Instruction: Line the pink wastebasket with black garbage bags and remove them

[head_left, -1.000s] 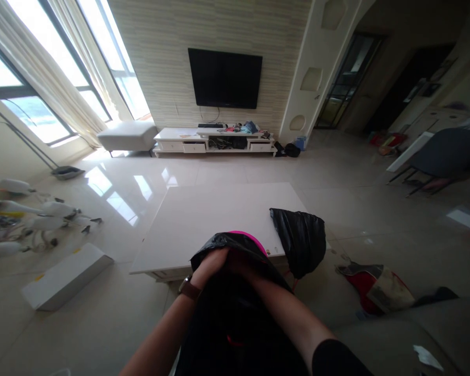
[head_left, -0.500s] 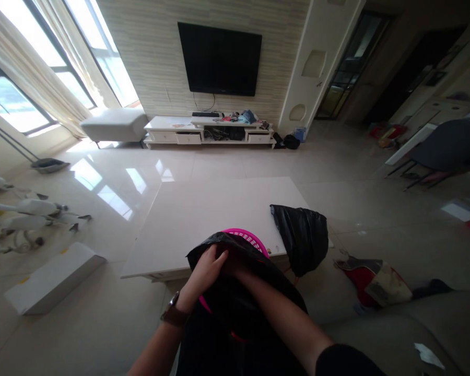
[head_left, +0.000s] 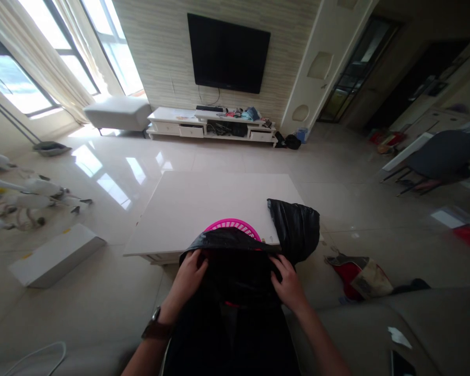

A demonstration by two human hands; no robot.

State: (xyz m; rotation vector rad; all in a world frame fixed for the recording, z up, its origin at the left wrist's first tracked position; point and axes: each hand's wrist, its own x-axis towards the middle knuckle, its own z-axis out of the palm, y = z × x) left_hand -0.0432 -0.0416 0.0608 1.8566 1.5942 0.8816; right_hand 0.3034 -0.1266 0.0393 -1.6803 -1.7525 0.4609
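A black plastic garbage bag [head_left: 227, 239] is spread wide between my hands, its mouth facing me. My left hand [head_left: 190, 274], with a watch on the wrist, grips the left side of its rim. On the right side, my right hand [head_left: 289, 284] has its fingers curled over the rim. Behind the bag shows the upper part of a pink plastic basket [head_left: 235, 224] with a slotted wall; the rest of it is hidden. Another black plastic bag [head_left: 297, 227] lies over the right front corner of the white table [head_left: 215, 196].
A long white box [head_left: 58, 256] lies on the floor at left, near white stand-like equipment [head_left: 35, 193]. To the right are a red and beige cloth bag [head_left: 364, 277] and a grey sofa [head_left: 368, 329]. A low TV cabinet [head_left: 172, 122] stands along the far wall.
My right hand has come out from deep inside the bag and moved to its right rim. The bag's mouth is wider now. My left hand has shifted slightly left and down.
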